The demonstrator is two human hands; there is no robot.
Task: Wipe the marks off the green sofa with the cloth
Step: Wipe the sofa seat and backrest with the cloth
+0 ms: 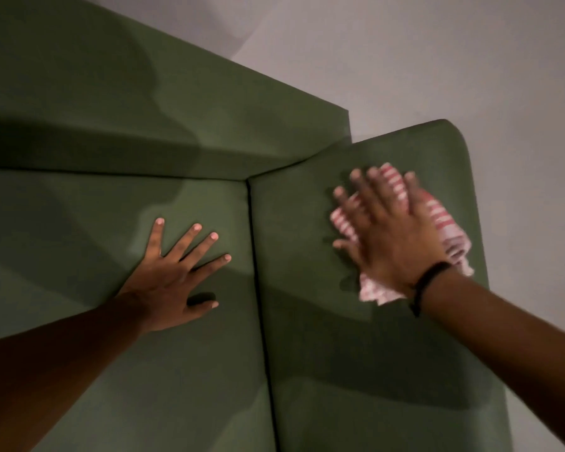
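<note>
The green sofa (pixel 79 223) fills most of the view, with its seat cushion on the left and its armrest (pixel 307 321) on the right. A red and white striped cloth (pixel 444 223) lies on top of the armrest. My right hand (pixel 388 236) presses flat on the cloth with fingers spread, blurred by motion; a black band circles its wrist. My left hand (pixel 177 275) rests flat on the seat cushion, fingers spread, holding nothing. I can make out no marks on the fabric in this dim light.
A dark seam (pixel 258 288) runs between seat cushion and armrest. The sofa backrest (pixel 144 93) rises at the top left. A pale wall (pixel 437 60) stands behind and to the right of the sofa. Shadows of my arms fall across the fabric.
</note>
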